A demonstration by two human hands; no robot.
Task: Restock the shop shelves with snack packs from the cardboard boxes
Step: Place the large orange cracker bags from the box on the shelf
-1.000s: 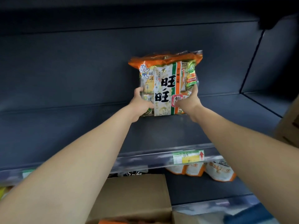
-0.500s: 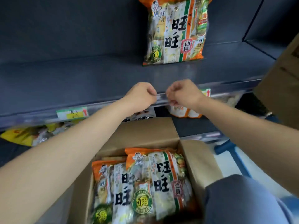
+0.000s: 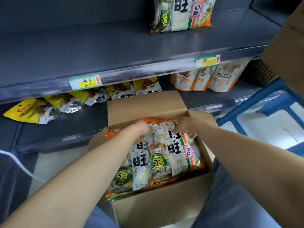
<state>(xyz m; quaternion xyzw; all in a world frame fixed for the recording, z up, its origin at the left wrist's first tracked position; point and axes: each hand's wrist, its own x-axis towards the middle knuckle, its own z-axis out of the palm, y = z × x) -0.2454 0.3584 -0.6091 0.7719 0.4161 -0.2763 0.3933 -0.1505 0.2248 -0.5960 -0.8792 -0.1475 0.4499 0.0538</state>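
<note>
Left hand point(image 3: 142, 130) and right hand point(image 3: 184, 127) grasp the top snack pack point(image 3: 174, 155) in the cardboard box point(image 3: 158, 211), their curled fingers blurred and partly hidden. A second pack point(image 3: 182, 17) stands on the shelf point(image 3: 98, 46), its top cut off.

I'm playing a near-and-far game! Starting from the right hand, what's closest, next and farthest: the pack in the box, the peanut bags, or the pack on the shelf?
1. Pack in the box: the right hand grips its top edge.
2. Peanut bags: on the lower shelf, behind the box.
3. Pack on the shelf: on the upper shelf, highest up.
</note>
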